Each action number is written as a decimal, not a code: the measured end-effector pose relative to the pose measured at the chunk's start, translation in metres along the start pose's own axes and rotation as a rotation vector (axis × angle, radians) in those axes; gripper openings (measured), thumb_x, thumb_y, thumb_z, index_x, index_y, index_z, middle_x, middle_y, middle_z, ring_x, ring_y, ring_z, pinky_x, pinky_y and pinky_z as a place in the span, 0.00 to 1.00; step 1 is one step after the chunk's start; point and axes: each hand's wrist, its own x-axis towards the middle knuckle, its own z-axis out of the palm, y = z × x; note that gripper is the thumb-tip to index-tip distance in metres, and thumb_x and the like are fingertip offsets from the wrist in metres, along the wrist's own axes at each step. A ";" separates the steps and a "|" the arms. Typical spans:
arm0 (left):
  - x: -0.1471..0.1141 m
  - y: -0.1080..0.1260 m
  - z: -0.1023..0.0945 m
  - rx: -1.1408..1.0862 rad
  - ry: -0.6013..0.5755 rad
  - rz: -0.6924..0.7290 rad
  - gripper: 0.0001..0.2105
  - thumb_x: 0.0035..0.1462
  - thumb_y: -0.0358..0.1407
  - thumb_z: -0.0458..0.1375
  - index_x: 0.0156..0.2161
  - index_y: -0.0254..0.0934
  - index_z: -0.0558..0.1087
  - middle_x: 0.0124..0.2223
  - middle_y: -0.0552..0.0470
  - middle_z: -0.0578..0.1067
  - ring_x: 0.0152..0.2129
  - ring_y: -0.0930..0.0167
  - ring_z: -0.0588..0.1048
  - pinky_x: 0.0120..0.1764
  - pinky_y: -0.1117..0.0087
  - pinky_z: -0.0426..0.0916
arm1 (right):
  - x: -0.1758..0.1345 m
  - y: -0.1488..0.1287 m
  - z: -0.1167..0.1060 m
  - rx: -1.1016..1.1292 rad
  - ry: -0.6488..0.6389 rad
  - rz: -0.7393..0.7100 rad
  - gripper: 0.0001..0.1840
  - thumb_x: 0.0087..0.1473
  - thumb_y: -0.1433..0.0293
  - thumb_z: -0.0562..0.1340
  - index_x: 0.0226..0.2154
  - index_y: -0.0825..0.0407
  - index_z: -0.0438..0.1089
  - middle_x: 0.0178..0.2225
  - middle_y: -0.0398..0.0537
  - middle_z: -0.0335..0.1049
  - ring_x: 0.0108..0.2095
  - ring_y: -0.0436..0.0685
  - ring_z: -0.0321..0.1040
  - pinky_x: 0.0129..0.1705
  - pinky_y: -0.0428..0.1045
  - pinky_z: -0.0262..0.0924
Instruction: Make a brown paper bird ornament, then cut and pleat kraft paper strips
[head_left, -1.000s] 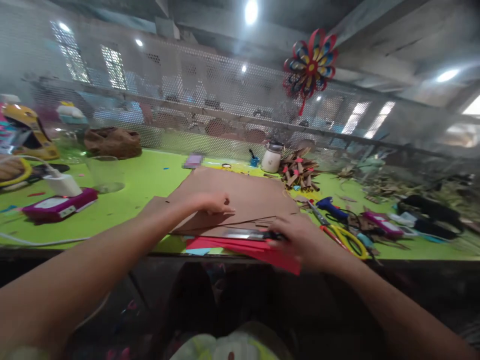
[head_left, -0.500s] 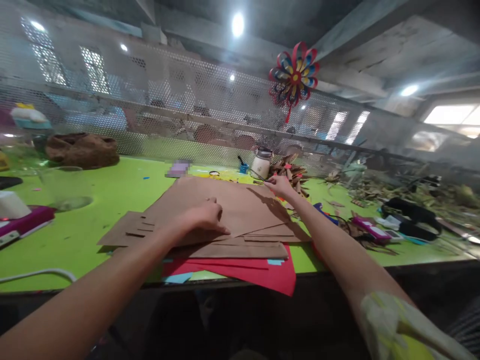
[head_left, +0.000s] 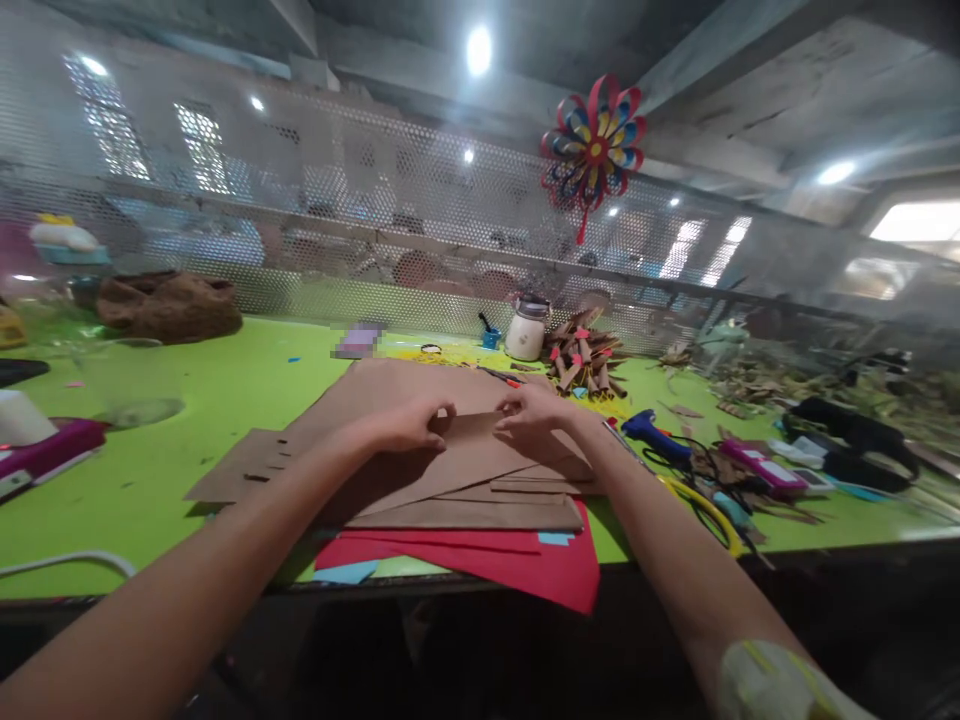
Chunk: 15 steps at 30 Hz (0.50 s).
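Note:
A stack of brown kraft paper sheets [head_left: 405, 490] lies in front of me at the table's near edge. My left hand [head_left: 420, 424] is over the sheets, its thumb and curled forefinger apart and nothing visible between them. Facing it, my right hand [head_left: 529, 408] has bent fingers pinched at the edge of a brown sheet. That straight edge runs across the gap between both hands. Behind my right hand, a thin dark tool with red-orange parts [head_left: 504, 377] rests at the stack's far edge; its kind is unclear. Red paper [head_left: 555, 570] sticks out beneath the stack.
A blue glue gun [head_left: 654, 436] and a yellow-handled tool [head_left: 709, 512] lie to the right. Rolled brown paper pieces [head_left: 589, 362], a white jar [head_left: 527, 330] and a small blue pot [head_left: 490, 336] stand behind. A clear cup [head_left: 135, 385] is at left.
My right hand has put down the thin dark tool behind the stack and come nearer, to the paper. My left hand has lifted slightly, its forefinger no longer pressed along the sheet.

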 end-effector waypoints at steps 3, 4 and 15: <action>0.001 -0.006 -0.023 0.089 0.046 -0.014 0.16 0.44 0.42 0.58 0.41 0.44 0.72 0.36 0.54 0.75 0.33 0.69 0.70 0.33 0.73 0.60 | -0.009 0.002 -0.010 0.028 -0.001 -0.004 0.14 0.47 0.61 0.61 0.26 0.56 0.73 0.21 0.42 0.66 0.25 0.50 0.59 0.26 0.44 0.50; 0.002 -0.008 -0.031 0.131 0.062 -0.021 0.15 0.44 0.44 0.59 0.40 0.45 0.74 0.36 0.54 0.76 0.33 0.68 0.70 0.33 0.72 0.59 | -0.012 0.003 -0.013 0.058 0.018 -0.014 0.15 0.48 0.60 0.60 0.25 0.56 0.72 0.20 0.41 0.64 0.24 0.49 0.57 0.26 0.44 0.50; 0.002 -0.028 -0.041 0.204 0.104 -0.174 0.23 0.42 0.60 0.54 0.25 0.41 0.75 0.20 0.52 0.70 0.22 0.71 0.66 0.26 0.71 0.53 | -0.024 0.003 -0.011 0.361 0.026 0.018 0.21 0.46 0.54 0.61 0.18 0.55 0.63 0.16 0.36 0.48 0.19 0.45 0.43 0.21 0.44 0.38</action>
